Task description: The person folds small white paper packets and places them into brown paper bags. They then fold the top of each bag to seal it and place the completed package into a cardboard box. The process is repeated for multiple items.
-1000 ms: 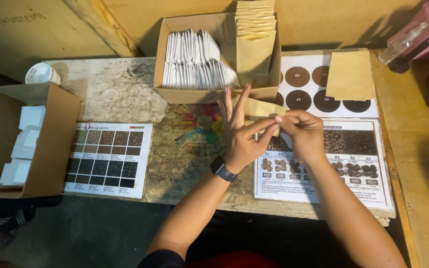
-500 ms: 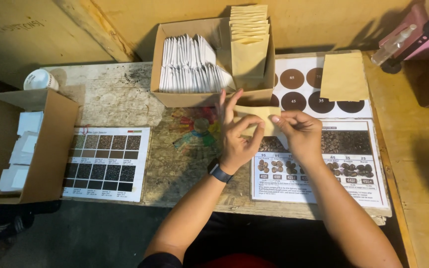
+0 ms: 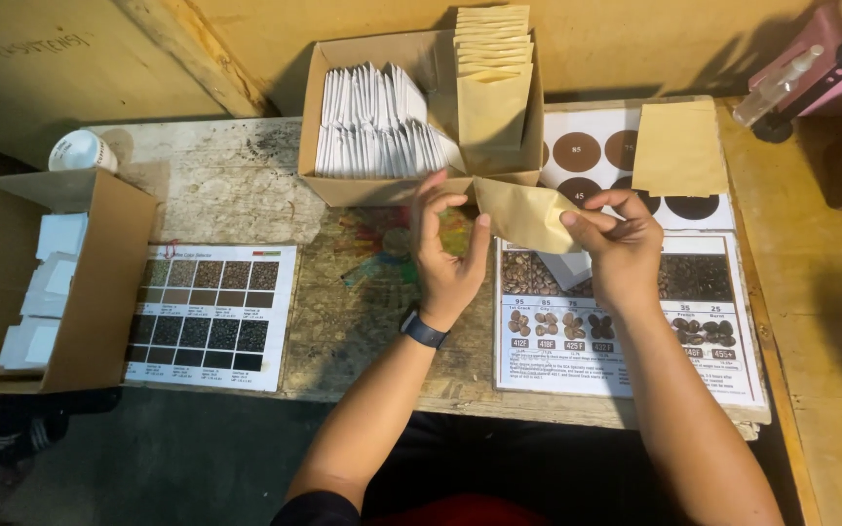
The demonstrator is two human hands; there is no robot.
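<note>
A small kraft paper envelope (image 3: 523, 214) is held above the worn table (image 3: 226, 185), just in front of the open cardboard box (image 3: 343, 190), which serves here as the landmark. The envelope is gripped at its right end by the right hand (image 3: 621, 248): thumb and forefinger are pinched on the paper, and the remaining fingers are curled beneath. The left end is met by the left hand (image 3: 445, 258), whose fingers are bent and loosely spread, with the thumb close to the envelope's edge. Whether the left fingertips actually press the paper cannot be told.

The step in hand is judged to be the opening or readying of a single envelope. The next move is judged to call for a firm hold by the right pinch while the mouth is parted by the left fingers, without the thin paper being creased.

Inside the box, white sachets (image 3: 372, 122) are packed upright on the left, and a stack of kraft envelopes (image 3: 492, 78) stands on the right. Another kraft envelope (image 3: 679, 146) lies flat to the right of the box, on a sheet of brown discs (image 3: 587, 146). A bean reference chart (image 3: 704, 321) lies in front of the box, beneath the hands. A colour grid card (image 3: 211, 317) lies in front and to the left. Far left of the box, a second carton (image 3: 80, 292) holding white packets is seen.
</note>
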